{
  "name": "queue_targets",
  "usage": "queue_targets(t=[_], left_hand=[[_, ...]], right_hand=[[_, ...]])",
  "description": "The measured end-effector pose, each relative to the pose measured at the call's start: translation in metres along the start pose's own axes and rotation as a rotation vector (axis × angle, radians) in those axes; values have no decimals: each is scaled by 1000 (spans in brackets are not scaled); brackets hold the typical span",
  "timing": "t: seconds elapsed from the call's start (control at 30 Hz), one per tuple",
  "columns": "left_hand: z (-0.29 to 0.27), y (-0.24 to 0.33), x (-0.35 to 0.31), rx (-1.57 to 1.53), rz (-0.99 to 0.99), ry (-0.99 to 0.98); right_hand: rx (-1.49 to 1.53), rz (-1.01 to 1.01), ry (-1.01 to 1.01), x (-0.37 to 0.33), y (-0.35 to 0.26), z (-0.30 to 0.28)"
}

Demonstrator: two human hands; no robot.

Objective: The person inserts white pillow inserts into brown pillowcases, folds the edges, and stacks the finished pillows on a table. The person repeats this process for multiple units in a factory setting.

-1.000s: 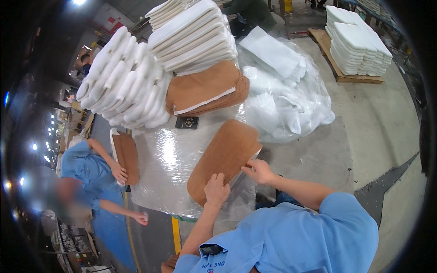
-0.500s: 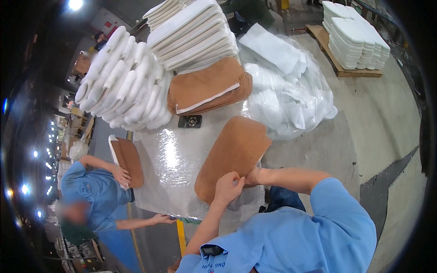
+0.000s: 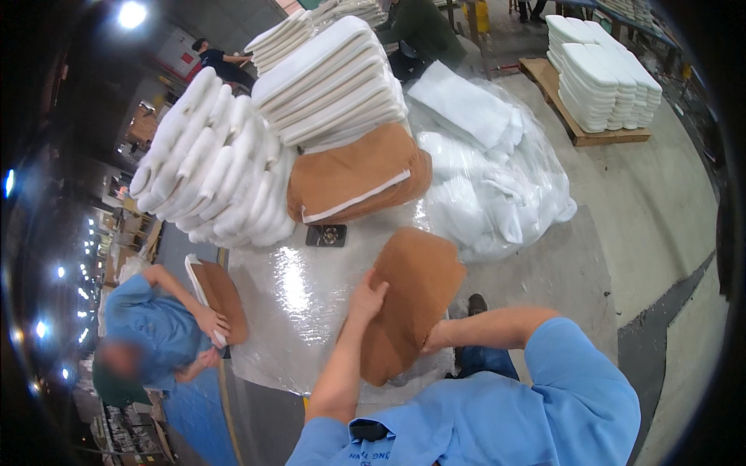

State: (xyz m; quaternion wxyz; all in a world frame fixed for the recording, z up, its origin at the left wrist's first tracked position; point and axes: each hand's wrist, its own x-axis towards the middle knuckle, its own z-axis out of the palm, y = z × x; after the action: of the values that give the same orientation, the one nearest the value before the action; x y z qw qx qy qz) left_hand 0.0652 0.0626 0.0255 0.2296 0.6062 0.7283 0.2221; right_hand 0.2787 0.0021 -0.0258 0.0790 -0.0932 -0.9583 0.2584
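While the right hand (image 3: 436, 339) hides its grip, the left hand (image 3: 367, 299) now grasps the brown cover (image 3: 416, 295) farther left.

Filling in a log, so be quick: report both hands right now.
Left hand: closed on the left edge of the brown piece.
Right hand: at its right edge, fingers hidden; open or closed cannot be told.

We get glare from a round white ceiling lamp (image 3: 132, 14) at upper left and a bright streak off the plastic-covered bench (image 3: 264, 342); the brown, round-cornered fabric panel (image 3: 412, 299) looks evenly lit. Our left background is dim, fisheye curvature meets a black rim, and blur masks a blue-shirted co-worker's head (image 3: 120, 361).
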Motion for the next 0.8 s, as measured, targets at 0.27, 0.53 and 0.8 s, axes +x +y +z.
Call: queue_targets(t=[0.27,0.53,0.8], left_hand=[[17,9,5,-37,-232,-216],[18,9,1,-66,-120,-186],[21,-18,4,-572,-234,-216]], right_hand=[[-92,-144,1,7,-3,28],[-146,-184,-8,3,17,26],[-230,-299,76,8,11,58]])
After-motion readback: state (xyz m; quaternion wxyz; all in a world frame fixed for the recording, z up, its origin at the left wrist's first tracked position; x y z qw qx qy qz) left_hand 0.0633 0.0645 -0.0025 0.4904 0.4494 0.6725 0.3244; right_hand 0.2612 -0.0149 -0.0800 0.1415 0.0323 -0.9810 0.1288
